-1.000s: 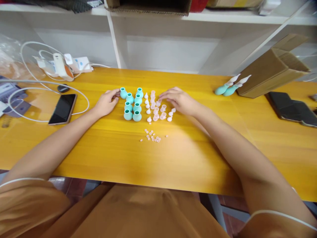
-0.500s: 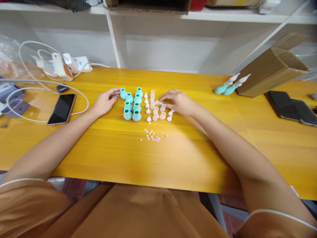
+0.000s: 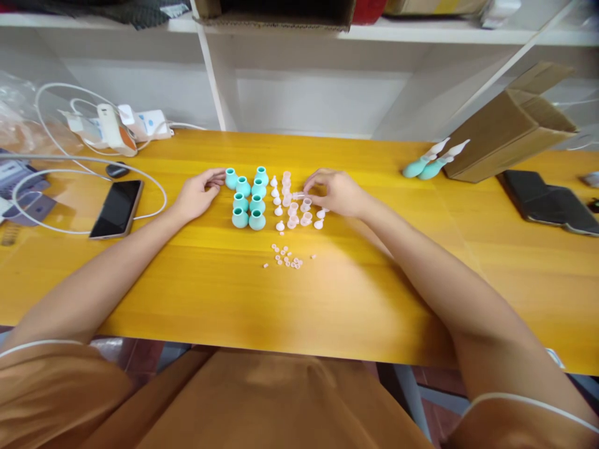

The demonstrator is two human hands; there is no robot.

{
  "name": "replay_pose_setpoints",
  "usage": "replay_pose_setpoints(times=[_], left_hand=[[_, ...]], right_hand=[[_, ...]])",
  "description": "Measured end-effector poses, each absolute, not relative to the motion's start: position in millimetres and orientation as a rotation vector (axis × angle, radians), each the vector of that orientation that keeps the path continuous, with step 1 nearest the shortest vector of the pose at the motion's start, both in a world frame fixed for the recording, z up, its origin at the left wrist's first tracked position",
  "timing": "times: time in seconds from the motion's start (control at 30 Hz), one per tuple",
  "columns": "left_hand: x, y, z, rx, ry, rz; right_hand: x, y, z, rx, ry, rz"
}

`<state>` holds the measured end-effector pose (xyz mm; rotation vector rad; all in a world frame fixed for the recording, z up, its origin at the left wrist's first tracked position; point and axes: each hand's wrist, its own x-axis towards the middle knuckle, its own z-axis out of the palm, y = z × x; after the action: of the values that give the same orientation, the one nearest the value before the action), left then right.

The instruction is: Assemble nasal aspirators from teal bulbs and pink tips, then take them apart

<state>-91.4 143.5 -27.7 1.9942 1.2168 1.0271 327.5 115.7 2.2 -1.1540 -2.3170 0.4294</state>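
Note:
Several teal squeeze bulbs (image 3: 257, 219) stand upright in two columns, their round mouths facing up. Beside the farthest left one rests my left hand (image 3: 199, 194), fingers loosely curved with nothing in them; whether the fingertips touch the bulb I cannot tell. Between the fingertips of my right hand (image 3: 336, 192) is a small translucent pink tube piece (image 3: 298, 196), held sideways over the group. Around it are several translucent pink flanged pieces (image 3: 292, 209) and white pointed tips (image 3: 279, 226). Nearer to me, tiny pink rings (image 3: 287, 259) lie scattered.
Two assembled teal bulbs with white nozzles (image 3: 433, 159) lie by an open cardboard box (image 3: 512, 134) at the right, near a black case (image 3: 547, 199). On the left are a phone (image 3: 116, 209), white cables and a power strip (image 3: 152, 123). A white shelf (image 3: 322, 106) backs the table.
The pink tube piece at my right fingertips has turned slightly toward level. My left hand stays by the bulbs, and the view has shifted a little.

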Motion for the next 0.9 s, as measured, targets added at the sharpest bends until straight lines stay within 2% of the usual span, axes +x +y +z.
replay_pose_setpoints(times=[0.23, 0.53, 0.67, 0.9], left_hand=[[-92.7, 144.9, -29.7, 2.028, 1.214, 1.016], [-92.2, 143.5, -28.6, 2.051, 1.222, 1.009], [-91.9, 143.6, -29.0, 2.057, 1.232, 1.007], [-91.5, 143.5, -28.1, 2.071, 1.235, 1.004]], right_hand=[[333.6, 112.0, 17.0, -1.203, -2.346, 0.473], [329.1, 112.6, 11.6, -1.289, -2.372, 0.475], [332.2, 110.1, 18.6, -1.208, -2.347, 0.527], [334.8, 109.1, 25.0, -1.038, -2.498, 0.269]])
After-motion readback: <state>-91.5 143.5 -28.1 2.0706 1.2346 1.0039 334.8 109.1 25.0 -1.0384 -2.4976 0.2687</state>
